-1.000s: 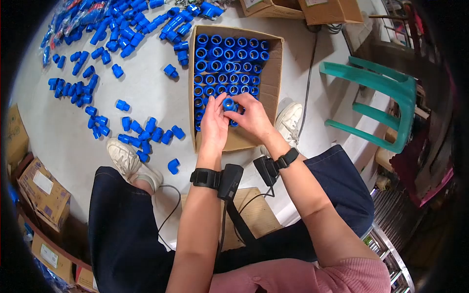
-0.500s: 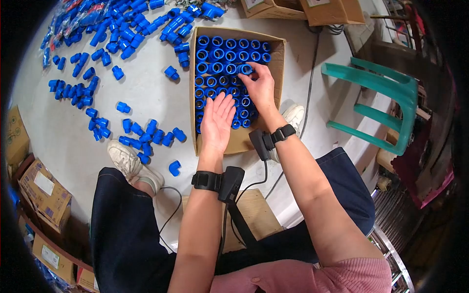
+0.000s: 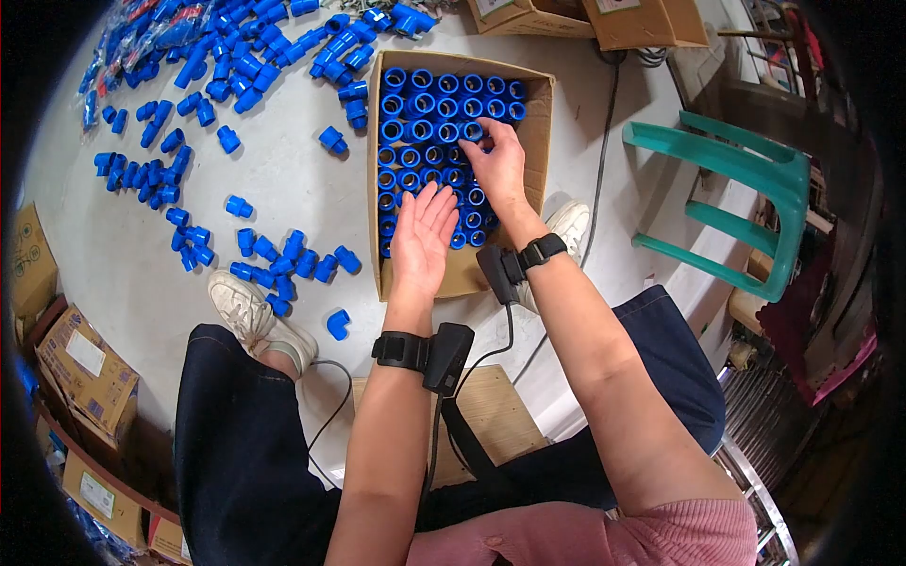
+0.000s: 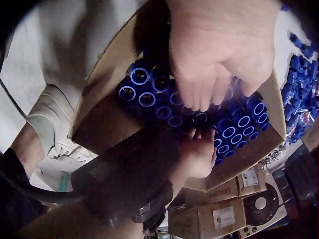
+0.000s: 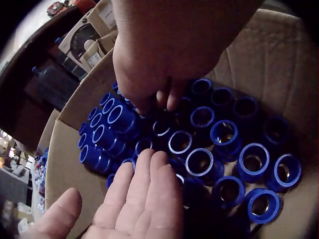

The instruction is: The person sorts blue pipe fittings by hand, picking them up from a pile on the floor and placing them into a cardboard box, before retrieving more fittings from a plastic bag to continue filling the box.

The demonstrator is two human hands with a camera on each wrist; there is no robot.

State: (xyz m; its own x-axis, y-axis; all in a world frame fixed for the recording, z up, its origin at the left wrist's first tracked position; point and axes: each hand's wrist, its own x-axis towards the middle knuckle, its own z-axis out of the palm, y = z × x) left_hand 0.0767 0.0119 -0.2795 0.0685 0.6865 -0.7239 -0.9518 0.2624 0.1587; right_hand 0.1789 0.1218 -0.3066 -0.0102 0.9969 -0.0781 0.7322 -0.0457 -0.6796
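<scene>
An open cardboard box (image 3: 540, 141) holds rows of blue pipe fittings (image 3: 421, 106), their round openings facing up. At the right part of those rows, my right hand (image 3: 502, 168) pinches one blue fitting (image 3: 473, 131) between thumb and fingers, level with its neighbours. My left hand (image 3: 422, 241) lies palm up over the near part of the box, fingers straight and holding nothing. In the left wrist view the left hand (image 4: 222, 50) hangs above the fittings (image 4: 146, 99). The right wrist view shows the right hand (image 5: 164, 59) with its fingertips down among them, partly hidden.
Loose blue fittings (image 3: 294, 247) lie scattered on the floor left of the box, with a larger heap (image 3: 241, 71) at the upper left. A green plastic chair (image 3: 717, 146) stands to the right. Cartons (image 3: 528, 17) stand behind; a cable (image 3: 604, 141) crosses the floor.
From in front of the left palm, the right hand has moved up and rightward with a fitting, which now sits lower among the rows. The left fingers have spread out flat.
</scene>
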